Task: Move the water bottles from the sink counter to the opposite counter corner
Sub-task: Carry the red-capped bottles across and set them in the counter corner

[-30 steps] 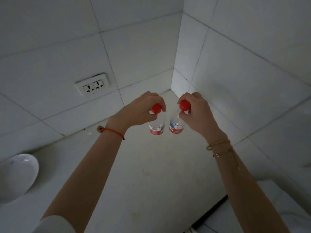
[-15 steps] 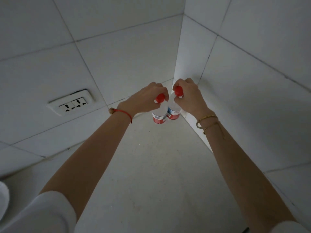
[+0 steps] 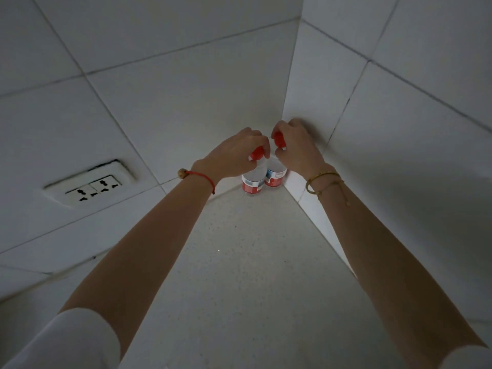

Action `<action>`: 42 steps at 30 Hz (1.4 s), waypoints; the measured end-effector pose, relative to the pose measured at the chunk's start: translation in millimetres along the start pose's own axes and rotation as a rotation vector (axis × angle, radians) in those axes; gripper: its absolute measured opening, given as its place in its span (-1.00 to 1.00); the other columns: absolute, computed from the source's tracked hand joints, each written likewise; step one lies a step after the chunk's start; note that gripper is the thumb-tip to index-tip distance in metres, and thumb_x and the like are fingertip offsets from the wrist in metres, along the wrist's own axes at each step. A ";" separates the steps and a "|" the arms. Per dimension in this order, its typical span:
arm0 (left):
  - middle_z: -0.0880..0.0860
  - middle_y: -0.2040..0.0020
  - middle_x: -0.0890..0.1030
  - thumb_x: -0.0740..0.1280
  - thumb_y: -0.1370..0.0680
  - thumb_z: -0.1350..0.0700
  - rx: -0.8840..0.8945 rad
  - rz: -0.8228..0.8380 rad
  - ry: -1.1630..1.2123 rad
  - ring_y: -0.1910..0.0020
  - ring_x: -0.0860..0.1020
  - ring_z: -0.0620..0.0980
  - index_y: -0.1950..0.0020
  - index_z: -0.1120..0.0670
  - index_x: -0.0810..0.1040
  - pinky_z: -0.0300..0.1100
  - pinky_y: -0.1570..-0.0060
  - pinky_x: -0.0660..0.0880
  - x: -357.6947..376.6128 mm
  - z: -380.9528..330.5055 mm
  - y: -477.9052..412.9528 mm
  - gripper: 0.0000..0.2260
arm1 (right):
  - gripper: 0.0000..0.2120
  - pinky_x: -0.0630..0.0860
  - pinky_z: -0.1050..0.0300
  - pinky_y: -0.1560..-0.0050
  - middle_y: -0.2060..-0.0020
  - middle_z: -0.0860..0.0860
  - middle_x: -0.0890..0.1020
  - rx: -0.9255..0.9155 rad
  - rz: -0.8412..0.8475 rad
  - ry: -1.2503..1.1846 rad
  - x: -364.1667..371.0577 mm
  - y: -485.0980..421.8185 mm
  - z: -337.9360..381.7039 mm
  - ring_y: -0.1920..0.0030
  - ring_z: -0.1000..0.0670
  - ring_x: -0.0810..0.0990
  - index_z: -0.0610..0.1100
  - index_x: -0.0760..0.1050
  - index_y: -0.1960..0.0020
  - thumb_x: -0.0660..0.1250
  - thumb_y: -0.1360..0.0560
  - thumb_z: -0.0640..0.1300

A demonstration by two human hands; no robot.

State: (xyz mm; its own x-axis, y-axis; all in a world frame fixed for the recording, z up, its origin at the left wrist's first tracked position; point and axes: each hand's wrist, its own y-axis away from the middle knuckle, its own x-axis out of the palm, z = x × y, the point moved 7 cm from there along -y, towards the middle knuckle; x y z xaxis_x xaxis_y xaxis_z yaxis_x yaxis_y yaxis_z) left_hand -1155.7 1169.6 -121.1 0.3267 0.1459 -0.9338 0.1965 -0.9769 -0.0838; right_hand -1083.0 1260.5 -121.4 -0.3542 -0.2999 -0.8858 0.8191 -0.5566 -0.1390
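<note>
Both bottles [image 3: 263, 178] have gone deeper into the counter's [image 3: 247, 262] far corner, left hand [image 3: 237, 154] and right hand [image 3: 295, 147] pinching the caps, so letting go looks next.

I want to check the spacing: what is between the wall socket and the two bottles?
In the head view, only the left hand and its wrist cross between the socket and the bottles; otherwise bare tile.

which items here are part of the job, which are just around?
Job: left clear plastic red-capped water bottle in left hand; right matching bottle in right hand; speckled grey counter corner.
Around: white double wall socket; white wall tiles.
</note>
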 end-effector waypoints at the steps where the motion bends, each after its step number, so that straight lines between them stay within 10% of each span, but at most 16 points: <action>1: -0.01 0.02 0.55 0.35 -0.44 0.29 0.003 -0.008 0.004 0.01 0.41 -0.05 -0.04 0.02 0.55 -0.22 0.04 0.39 -0.5 0.9 -1.5 -0.76 | -0.70 0.46 0.16 0.02 -0.05 -0.16 0.46 0.002 0.001 0.012 1.3 -1.4 -0.2 0.07 -0.09 0.51 -0.18 0.44 -0.12 0.32 -0.42 -0.37; 15: 0.00 -0.16 0.55 0.31 -0.51 0.27 -0.044 -0.134 -0.089 -0.09 0.47 -0.02 -0.21 0.02 0.52 -0.14 -0.05 0.51 -3.0 5.9 0.7 -0.70 | -0.55 0.46 0.10 -0.19 -0.25 -0.16 0.44 0.043 -0.039 0.015 -2.7 -3.4 9.3 -0.17 -0.16 0.53 -0.16 0.38 -0.33 0.34 -0.47 -0.31; 22: 0.04 -0.49 0.30 0.33 -0.52 0.19 -0.079 -0.105 -0.074 -0.46 0.24 0.05 -0.48 0.05 0.27 -0.04 -0.35 0.32 0.6 -5.6 20.0 -0.46 | -0.52 0.42 0.07 -0.25 -0.28 -0.13 0.45 0.009 -0.063 0.062 -16.7 23.2 13.1 -0.24 -0.13 0.47 -0.10 0.33 -0.37 0.36 -0.49 -0.21; 42: 0.10 -0.46 0.31 0.32 -0.53 0.09 -0.236 -0.212 0.047 -0.44 0.26 0.07 -0.51 0.10 0.18 -0.05 -0.42 0.24 -30.5 -85.3 203.7 -0.41 | -0.45 0.35 -0.02 -0.32 -0.33 -0.08 0.47 -0.096 0.027 0.002 -53.1 189.6 78.2 -0.30 -0.14 0.40 -0.07 0.29 -0.41 0.38 -0.47 -0.09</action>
State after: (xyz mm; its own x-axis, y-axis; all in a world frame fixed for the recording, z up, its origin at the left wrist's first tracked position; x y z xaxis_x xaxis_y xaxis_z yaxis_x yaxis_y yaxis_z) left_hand -1046.8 979.5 -80.0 0.2972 0.3549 -0.8864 0.4721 -0.8616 -0.1867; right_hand -944.2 1110.4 -66.1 -0.3303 -0.3127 -0.8906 0.8678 -0.4717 -0.1562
